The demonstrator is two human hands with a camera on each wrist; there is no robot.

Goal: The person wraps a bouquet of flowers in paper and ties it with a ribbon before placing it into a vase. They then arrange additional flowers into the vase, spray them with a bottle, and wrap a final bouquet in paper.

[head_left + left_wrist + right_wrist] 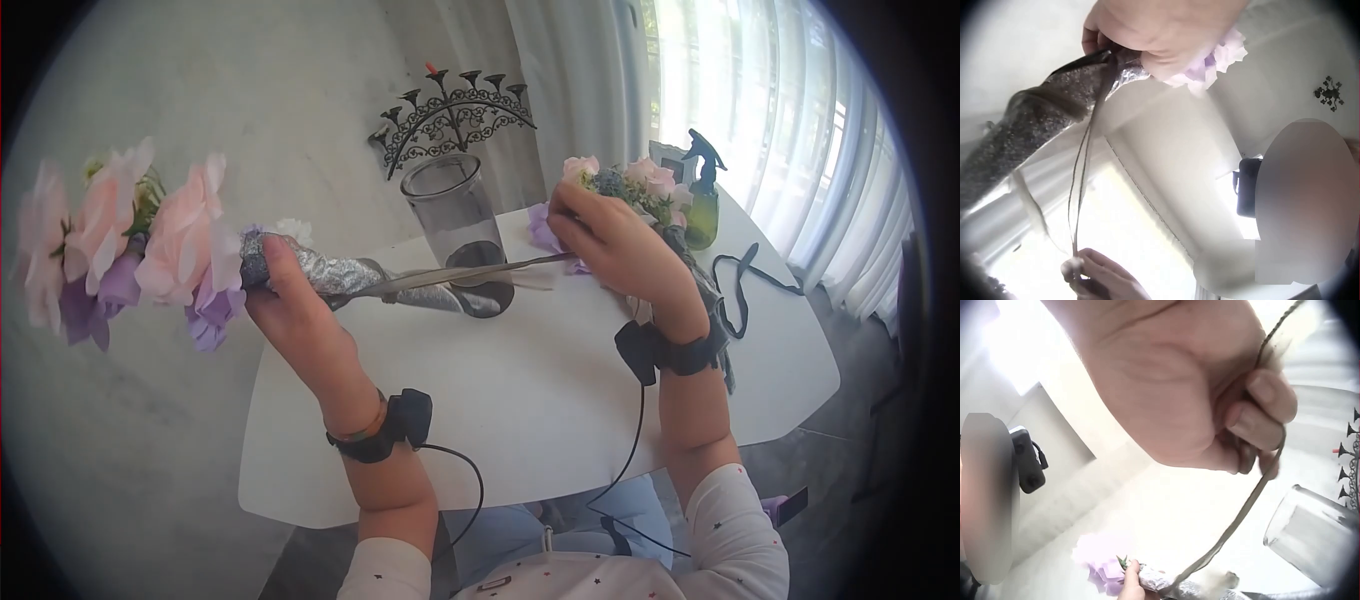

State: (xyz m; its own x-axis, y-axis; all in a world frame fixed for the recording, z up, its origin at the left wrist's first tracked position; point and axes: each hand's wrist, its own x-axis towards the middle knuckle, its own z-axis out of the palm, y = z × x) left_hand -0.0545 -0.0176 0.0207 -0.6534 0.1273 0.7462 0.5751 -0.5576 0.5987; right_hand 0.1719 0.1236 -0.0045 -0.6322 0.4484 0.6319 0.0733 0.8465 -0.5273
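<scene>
My left hand (pixel 300 315) grips an artificial bouquet (pixel 180 245) of pink and purple flowers by its stem, which is wrapped in silver foil (pixel 335 277). The flower heads point left, and the stem reaches right over the table. A grey-brown ribbon (pixel 470 270) runs taut from the wrapped stem to my right hand (pixel 622 240), whose curled fingers pinch it. In the left wrist view the ribbon (pixel 1079 181) spans the gap between both hands as narrow strands. The right wrist view shows the ribbon (pixel 1235 525) leaving the curled fingers toward the stem.
On the white table (pixel 560 400), a tall smoky glass vase (pixel 440 205) stands behind the ribbon, near a black metal candelabra (pixel 460 125). Another bouquet (pixel 650 180) lies beyond my right hand. A green spray bottle (pixel 705 205) and a dark strap (pixel 742 290) are at the right.
</scene>
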